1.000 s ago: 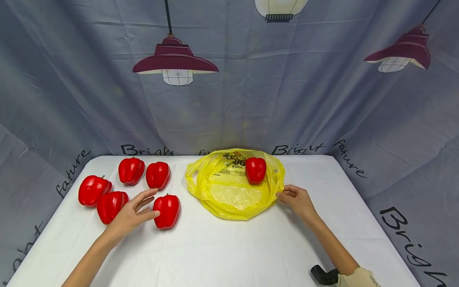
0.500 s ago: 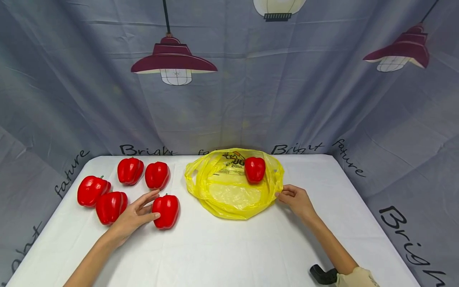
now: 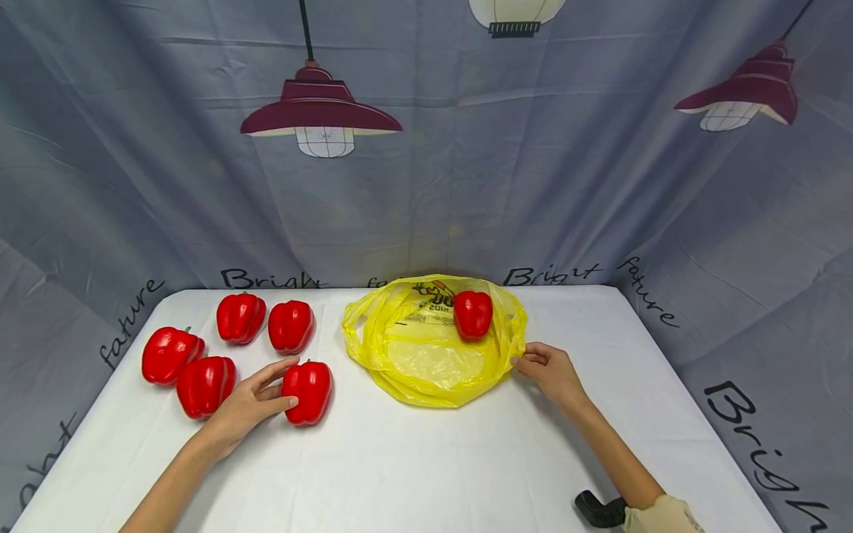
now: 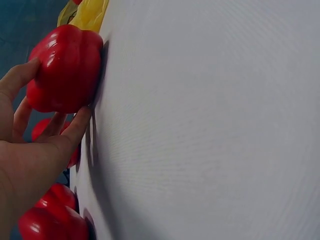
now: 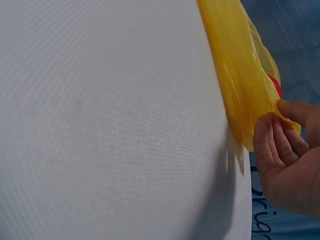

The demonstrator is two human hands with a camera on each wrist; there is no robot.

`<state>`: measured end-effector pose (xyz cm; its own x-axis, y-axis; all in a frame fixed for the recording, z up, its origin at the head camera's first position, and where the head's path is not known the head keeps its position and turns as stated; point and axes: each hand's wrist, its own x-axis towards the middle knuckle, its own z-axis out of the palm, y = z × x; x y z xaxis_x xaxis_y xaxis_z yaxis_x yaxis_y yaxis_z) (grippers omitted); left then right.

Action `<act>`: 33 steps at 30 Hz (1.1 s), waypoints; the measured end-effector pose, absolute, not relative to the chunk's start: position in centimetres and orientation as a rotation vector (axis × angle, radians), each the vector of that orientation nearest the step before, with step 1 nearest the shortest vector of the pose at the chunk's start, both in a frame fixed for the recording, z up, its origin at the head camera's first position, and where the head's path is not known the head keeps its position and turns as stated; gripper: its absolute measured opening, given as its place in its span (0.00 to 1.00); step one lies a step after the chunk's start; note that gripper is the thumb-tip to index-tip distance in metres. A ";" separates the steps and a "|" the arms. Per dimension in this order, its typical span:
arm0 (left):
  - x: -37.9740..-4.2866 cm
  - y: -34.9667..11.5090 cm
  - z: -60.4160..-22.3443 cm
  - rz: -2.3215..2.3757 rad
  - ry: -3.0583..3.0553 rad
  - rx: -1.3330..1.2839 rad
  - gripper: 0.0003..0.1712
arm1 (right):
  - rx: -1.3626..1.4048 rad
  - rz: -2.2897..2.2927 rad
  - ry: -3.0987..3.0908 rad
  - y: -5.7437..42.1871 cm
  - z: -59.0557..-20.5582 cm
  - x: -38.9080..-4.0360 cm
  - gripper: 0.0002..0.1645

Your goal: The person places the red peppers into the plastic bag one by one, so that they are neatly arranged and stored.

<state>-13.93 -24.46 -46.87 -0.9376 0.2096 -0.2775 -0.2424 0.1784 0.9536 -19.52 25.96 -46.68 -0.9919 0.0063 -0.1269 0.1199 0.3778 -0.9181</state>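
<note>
At the left of the head view my left hand (image 3: 243, 407) holds a red bell pepper (image 3: 309, 392) by its near left side, thumb in front and fingers behind. The pepper rests on the white table; the left wrist view shows fingertips (image 4: 82, 117) against its lower end. My right hand (image 3: 549, 374) pinches the right edge of a yellow plastic bag (image 3: 436, 363). The bag lies with its mouth spread wide, and another red bell pepper (image 3: 473, 314) sits inside at the back right. In the right wrist view the thumb and fingers meet on the bag's rim.
Several more red bell peppers (image 3: 291, 326) stand in a loose group at the table's left. A black curved object (image 3: 600, 509) lies by the right sleeve (image 3: 660, 516). Behind the white tabletop (image 3: 413, 466) hangs a grey printed curtain (image 3: 433, 207).
My left hand has closed in on the nearest bell pepper, its index finger coming down to the top and its thumb to the front. The right hand keeps its place on the bag.
</note>
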 end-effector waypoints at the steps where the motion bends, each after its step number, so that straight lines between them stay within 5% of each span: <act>1: -13.9 -24.5 -46.9 1.818 2.112 -0.031 0.44 | 0.117 -1.690 2.523 25.9 -46.7 -19.5 0.21; 19: -14.2 -23.2 -45.6 1.857 2.132 -0.021 0.43 | 0.113 -1.691 2.529 25.8 -46.7 -19.7 0.22; 33: -17.7 -16.9 -43.7 1.927 2.196 0.092 0.41 | 0.117 -1.700 2.527 25.5 -46.6 -19.8 0.21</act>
